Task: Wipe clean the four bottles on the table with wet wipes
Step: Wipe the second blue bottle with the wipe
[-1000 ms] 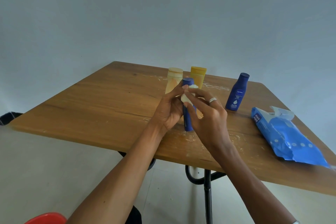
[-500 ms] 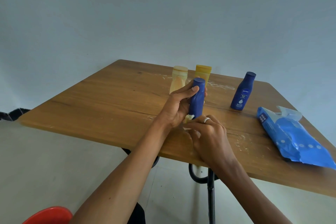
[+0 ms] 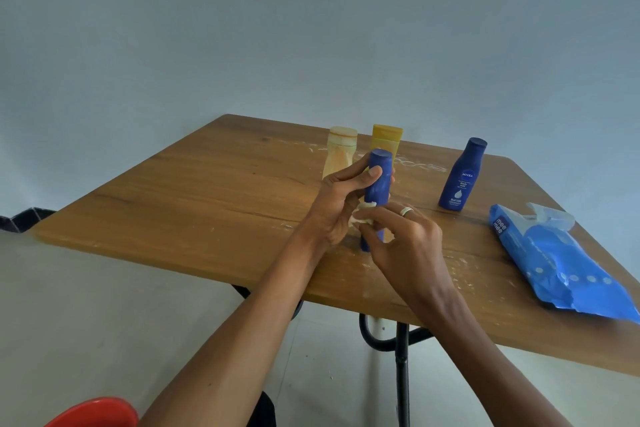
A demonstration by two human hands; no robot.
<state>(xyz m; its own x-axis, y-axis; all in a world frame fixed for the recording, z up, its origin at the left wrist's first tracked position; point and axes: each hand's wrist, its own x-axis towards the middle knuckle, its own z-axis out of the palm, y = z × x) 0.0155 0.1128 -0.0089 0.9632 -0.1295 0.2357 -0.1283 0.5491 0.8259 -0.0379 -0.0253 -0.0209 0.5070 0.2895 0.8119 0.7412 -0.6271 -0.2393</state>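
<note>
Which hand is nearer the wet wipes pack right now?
Right. The right hand is at the held blue bottle, nearer the wipes pack; the left hand grips the bottle's far side.

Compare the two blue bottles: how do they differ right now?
The held blue bottle is gripped by the left hand and tilted; the Nivea bottle stands upright on the table, untouched. The right hand presses a wet wipe against the held one; nothing touches the Nivea bottle. The Nivea label faces the camera; the held bottle shows plain blue. Both are dark blue with capped tops.
</note>
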